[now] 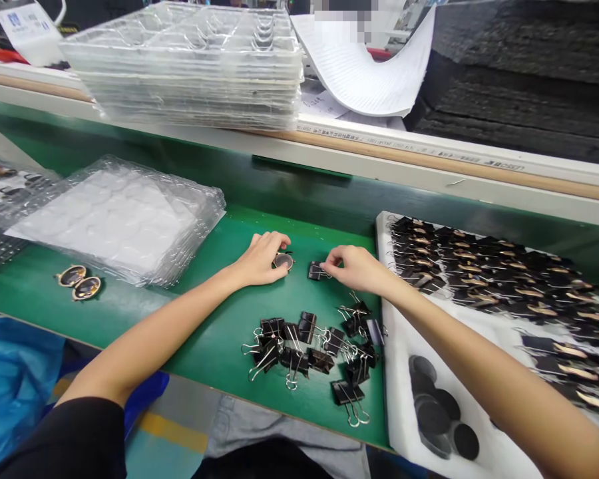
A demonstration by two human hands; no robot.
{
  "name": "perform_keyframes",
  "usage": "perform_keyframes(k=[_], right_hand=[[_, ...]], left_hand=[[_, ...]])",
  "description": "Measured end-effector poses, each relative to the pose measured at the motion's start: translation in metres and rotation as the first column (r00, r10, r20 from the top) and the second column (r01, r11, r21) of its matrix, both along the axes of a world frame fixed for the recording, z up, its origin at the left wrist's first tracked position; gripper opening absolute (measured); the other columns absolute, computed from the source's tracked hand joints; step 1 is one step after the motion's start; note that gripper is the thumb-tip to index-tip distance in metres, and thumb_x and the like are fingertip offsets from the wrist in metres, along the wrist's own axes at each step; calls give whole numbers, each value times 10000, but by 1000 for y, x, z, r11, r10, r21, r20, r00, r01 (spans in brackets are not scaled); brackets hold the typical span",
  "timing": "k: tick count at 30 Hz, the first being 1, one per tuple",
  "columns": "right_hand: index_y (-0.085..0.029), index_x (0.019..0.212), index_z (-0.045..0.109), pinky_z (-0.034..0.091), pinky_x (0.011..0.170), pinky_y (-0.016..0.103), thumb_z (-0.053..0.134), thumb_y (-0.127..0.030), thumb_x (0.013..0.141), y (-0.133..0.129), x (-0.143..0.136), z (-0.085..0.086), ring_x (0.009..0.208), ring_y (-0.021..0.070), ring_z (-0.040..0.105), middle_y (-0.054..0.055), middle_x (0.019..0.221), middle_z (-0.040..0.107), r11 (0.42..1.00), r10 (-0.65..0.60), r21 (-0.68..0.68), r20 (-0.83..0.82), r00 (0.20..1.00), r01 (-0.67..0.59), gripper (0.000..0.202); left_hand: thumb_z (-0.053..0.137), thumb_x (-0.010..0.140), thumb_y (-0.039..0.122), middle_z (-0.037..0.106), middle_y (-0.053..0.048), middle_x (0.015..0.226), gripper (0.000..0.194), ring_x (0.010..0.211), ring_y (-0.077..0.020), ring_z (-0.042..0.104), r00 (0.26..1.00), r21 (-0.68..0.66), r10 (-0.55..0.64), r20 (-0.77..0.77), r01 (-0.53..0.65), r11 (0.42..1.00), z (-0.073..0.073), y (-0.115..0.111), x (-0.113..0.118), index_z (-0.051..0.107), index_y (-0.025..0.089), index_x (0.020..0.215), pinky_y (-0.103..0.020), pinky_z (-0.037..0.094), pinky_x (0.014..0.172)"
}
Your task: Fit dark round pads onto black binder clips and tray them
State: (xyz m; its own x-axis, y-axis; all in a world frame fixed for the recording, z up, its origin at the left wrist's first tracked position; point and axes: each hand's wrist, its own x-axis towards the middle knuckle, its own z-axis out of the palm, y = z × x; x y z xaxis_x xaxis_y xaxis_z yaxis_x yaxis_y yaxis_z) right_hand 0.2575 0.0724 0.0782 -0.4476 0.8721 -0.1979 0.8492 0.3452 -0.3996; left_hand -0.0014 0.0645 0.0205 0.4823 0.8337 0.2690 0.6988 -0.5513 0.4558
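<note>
- Left hand (262, 261) is curled in close, thumb and fingertips around a small round piece (282, 261) with a gold-looking rim. Piece sits right at the fingertips, low over the green bench (214, 332); can't tell if it's touching down.
- Right hand (354, 267) has thumb and finger pinched together on the wire handles of a black binder clip (315, 270). Clip's body points toward the left hand, with a small gap between it and the round piece.
- On the near side of both grips there's a messy pile of binder clips (321, 360), wire handles going every which way.
- Just right of the right hand: a white foam tray (397, 372) with rows of clipped pieces (464, 266), plus some dark discs (433, 414) in a hollow at the near end.
- Well off to the left of the left hand, two rimmed ovals (86, 288) lie touching. Behind those, a clear tray stack (194, 229) with a white sheet (107, 223) on it.
- Beyond both hands, a shelf (329, 136) carries more clear trays (194, 73) and a black stack (519, 80).
</note>
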Motion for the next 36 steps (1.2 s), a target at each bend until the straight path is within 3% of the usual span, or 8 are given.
perform_keyframes(k=[4, 8, 11, 15, 20, 29, 36], right_hand=[[-229, 692, 610, 421, 665, 321, 607, -341, 916, 15, -7, -4, 712, 212, 634, 36, 747, 707, 996, -84, -41, -27, 996, 83, 250], [-200, 922, 638, 467, 814, 345, 540, -401, 957, 27, -11, -12, 900, 236, 639, 84, 952, 714, 984, -163, 40, -207, 965, 175, 226], [-205, 1129, 606, 462, 956, 437, 416, -432, 1002, 38, -21, -18, 1102, 289, 583, 137, 1155, 659, 907, -366, 82, -337, 868, 414, 322], [-239, 1236, 586, 366, 1063, 580, 307, -495, 1022, 48, -43, -25, 1277, 363, 475, 177, 1353, 540, 767, -616, 19, -257, 744, 642, 435], [-211, 1329, 562, 249, 1138, 609, 282, -497, 1033, 47, -57, -42, 1410, 365, 332, 190, 1442, 456, 805, -550, 161, -156, 820, 571, 498], [-165, 1391, 521, 278, 1103, 585, 291, -400, 1021, 43, -44, -64, 1373, 350, 335, 206, 1434, 447, 797, -536, 271, -97, 839, 540, 496], [-150, 1379, 513, 289, 1073, 582, 304, -353, 1001, 41, -39, -73, 1325, 361, 348, 216, 1417, 452, 788, -501, 341, -129, 856, 512, 477]], left_hand=[[586, 853, 311, 609, -97, 1186, 425, 1061, -252, 608, 998, -95, -17, 52, 22, 995, 1, 1, -2, 440, 202, 1237, -403, 438, 933], [642, 845, 380, 586, -113, 1253, 477, 1141, -290, 569, 997, -88, -76, -20, 74, 993, 10, 0, -11, 439, 206, 1240, -442, 416, 986], [659, 834, 366, 601, -99, 1238, 474, 1128, -286, 580, 992, -118, -114, -49, 108, 987, 13, 1, -16, 427, 214, 1219, -440, 406, 982], [648, 868, 357, 633, -80, 1204, 492, 1115, -266, 605, 997, -127, -76, 21, 78, 989, 9, 0, -8, 384, 220, 1259, -436, 393, 995], [675, 872, 368, 623, -106, 1301, 473, 1179, -299, 593, 999, -131, -39, -1, 39, 991, 7, -4, 5, 426, 222, 1247, -441, 398, 986], [739, 864, 339, 676, -87, 1243, 517, 1136, -281, 652, 995, -192, -2, 97, 21, 981, 4, -1, 12, 420, 222, 1253, -431, 416, 981], [766, 879, 307, 661, -101, 1306, 512, 1163, -288, 652, 994, -169, -52, 98, 68, 983, 0, 5, 20, 416, 222, 1242, -419, 422, 948]])
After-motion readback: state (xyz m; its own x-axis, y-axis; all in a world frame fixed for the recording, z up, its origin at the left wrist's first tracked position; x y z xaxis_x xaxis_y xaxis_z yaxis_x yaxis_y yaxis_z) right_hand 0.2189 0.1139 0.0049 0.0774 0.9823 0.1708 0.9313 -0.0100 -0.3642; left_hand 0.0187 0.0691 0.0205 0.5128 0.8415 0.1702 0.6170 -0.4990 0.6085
